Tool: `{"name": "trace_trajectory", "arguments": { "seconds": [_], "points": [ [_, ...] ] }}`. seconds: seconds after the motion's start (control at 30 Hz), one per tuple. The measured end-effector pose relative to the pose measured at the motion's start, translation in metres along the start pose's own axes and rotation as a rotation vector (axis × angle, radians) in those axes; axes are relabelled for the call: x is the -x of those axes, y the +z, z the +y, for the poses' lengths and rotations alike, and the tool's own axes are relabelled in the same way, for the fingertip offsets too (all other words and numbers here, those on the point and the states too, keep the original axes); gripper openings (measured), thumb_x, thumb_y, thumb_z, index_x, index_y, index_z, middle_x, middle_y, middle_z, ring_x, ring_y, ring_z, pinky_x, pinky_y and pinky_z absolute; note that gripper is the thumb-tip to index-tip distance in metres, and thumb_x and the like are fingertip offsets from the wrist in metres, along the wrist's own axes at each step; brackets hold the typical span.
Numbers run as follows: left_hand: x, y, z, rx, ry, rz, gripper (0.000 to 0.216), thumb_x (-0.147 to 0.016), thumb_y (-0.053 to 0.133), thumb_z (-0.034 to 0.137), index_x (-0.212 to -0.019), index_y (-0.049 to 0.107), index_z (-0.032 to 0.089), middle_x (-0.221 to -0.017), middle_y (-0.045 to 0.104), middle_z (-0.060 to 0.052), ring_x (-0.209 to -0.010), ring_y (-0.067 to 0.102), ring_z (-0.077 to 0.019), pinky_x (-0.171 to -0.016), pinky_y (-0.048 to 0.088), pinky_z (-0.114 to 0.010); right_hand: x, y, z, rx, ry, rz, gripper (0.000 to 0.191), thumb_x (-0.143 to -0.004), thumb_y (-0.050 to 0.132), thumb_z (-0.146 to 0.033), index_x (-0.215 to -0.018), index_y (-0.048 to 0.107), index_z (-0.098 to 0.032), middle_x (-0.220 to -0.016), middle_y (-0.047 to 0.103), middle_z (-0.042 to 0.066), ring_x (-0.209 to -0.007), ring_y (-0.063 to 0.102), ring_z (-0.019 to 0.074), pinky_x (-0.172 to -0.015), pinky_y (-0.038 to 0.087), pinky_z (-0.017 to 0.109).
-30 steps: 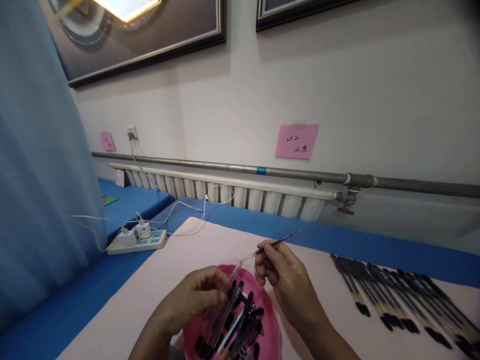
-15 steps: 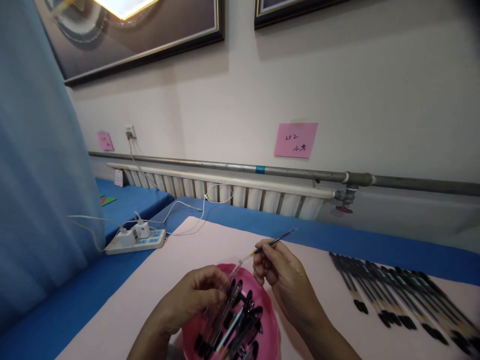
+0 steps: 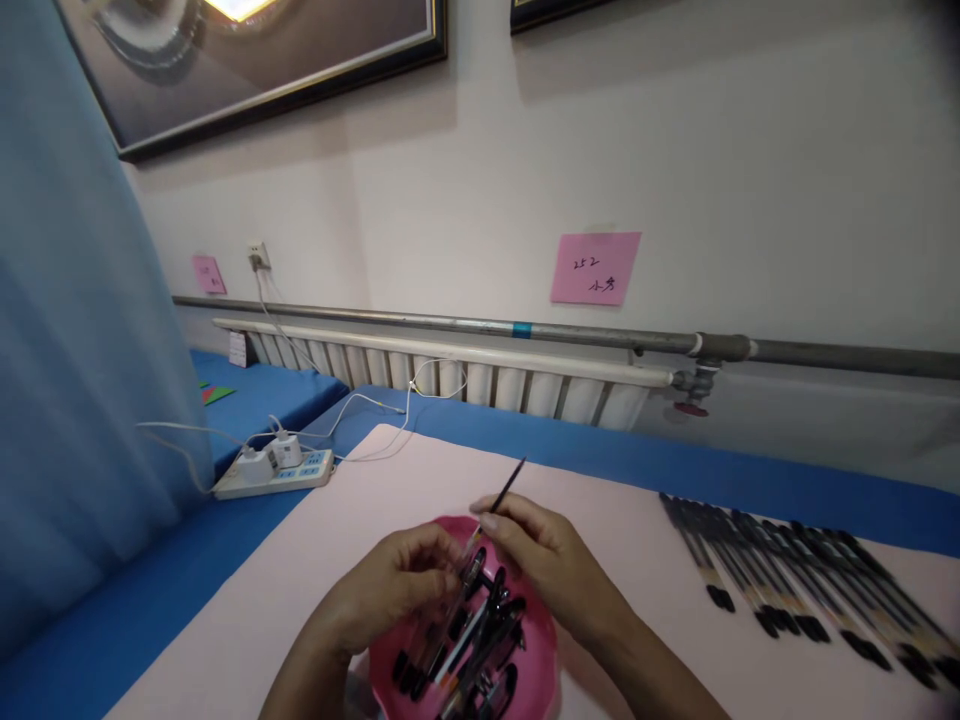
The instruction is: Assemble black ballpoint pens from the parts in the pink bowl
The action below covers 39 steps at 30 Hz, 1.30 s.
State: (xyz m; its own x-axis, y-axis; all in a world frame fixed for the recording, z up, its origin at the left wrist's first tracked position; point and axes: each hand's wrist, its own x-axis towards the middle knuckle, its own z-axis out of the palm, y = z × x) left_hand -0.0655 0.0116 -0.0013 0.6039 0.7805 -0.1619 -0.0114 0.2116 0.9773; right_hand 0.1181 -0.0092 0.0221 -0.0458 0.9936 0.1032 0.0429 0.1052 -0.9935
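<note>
A pink bowl (image 3: 541, 655) is standing on a pale pink sheet (image 3: 300, 555), carrying a jumble of black and clear pens and pen parts (image 3: 491, 630). Over the bowl's left side, the left hand (image 3: 390, 585) is pinching a clear pen barrel (image 3: 471, 546) between thumb and fingers, the fingers partly covering it. Over the bowl's far right edge, the right hand (image 3: 551, 560) is gripping a thin dark refill (image 3: 508, 484) between thumb and forefinger. The refill is slanting, its upper end pointing away from the bowl and its lower end meeting the barrel's open end above the bowl's far part; how far inside it is sitting cannot be told. Well to the right of the bowl, a row of black-capped pens (image 3: 795, 575) is lying side by side on the sheet. To the left of the bowl and beyond it, a white power strip (image 3: 285, 478) is resting on a blue cover (image 3: 247, 535), with two white plugs (image 3: 268, 458) sitting in it.
</note>
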Motion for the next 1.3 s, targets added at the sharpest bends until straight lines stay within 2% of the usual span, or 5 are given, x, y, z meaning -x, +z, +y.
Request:
{"name": "trace_trajectory", "arguments": {
  "seconds": [0.17, 0.5, 0.73, 1.0, 1.3],
  "points": [
    [0.001, 0.003, 0.002, -0.042, -0.043, 0.005, 0.015, -0.070, 0.065, 0.025, -0.080, 0.059, 0.015, -0.065, 0.057, 0.002, -0.053, 0.051, -0.0095, -0.052, 0.040, -0.023, -0.003, -0.005, -0.003, -0.102, -0.101, 0.242, 0.031, -0.075, 0.062, -0.041, -0.096, 0.064, -0.019, -0.066, 0.055, -0.003, -0.055, 0.048, 0.0112, -0.055, 0.040, 0.025],
    [0.000, -0.005, 0.008, 0.140, 0.052, 0.217, 0.020, -0.068, 0.069, 0.024, -0.083, 0.058, 0.016, -0.070, 0.066, -0.001, -0.062, 0.060, -0.0114, -0.062, 0.046, -0.024, -0.005, -0.007, 0.000, 0.058, -0.085, 0.290, 0.020, -0.075, 0.058, -0.034, -0.091, 0.062, -0.023, -0.073, 0.059, -0.002, -0.060, 0.051, 0.0126, -0.056, 0.041, 0.027],
    [0.000, -0.012, 0.013, 0.288, 0.139, 0.366, 0.037, -0.066, 0.073, 0.024, -0.096, 0.054, 0.015, -0.076, 0.069, -0.004, -0.069, 0.067, -0.0161, -0.064, 0.050, -0.027, 0.000, -0.008, 0.016, 0.719, -0.166, -0.321, 0.018, -0.077, 0.048, -0.015, -0.067, 0.061, -0.023, -0.066, 0.061, -0.002, -0.061, 0.052, 0.0148, -0.057, 0.036, 0.027],
    [0.000, -0.013, 0.013, 0.389, 0.133, 0.373, 0.033, -0.066, 0.071, 0.019, -0.093, 0.052, 0.014, -0.073, 0.068, -0.004, -0.066, 0.067, -0.0170, -0.060, 0.053, -0.027, -0.001, -0.001, 0.030, 1.347, -0.324, -0.388, 0.026, -0.081, 0.046, -0.008, -0.067, 0.064, -0.020, -0.074, 0.065, 0.007, -0.073, 0.050, 0.0208, -0.066, 0.027, 0.034],
    [-0.001, -0.013, 0.014, 0.379, 0.128, 0.449, 0.023, -0.072, 0.062, 0.012, -0.092, 0.052, 0.013, -0.069, 0.067, -0.004, -0.062, 0.067, -0.0158, -0.057, 0.052, -0.024, -0.003, 0.003, 0.043, 1.363, -0.355, -0.422, 0.025, -0.085, 0.046, -0.012, -0.092, 0.066, -0.024, -0.082, 0.067, 0.005, -0.079, 0.050, 0.0220, -0.073, 0.023, 0.037]
  ]
}}
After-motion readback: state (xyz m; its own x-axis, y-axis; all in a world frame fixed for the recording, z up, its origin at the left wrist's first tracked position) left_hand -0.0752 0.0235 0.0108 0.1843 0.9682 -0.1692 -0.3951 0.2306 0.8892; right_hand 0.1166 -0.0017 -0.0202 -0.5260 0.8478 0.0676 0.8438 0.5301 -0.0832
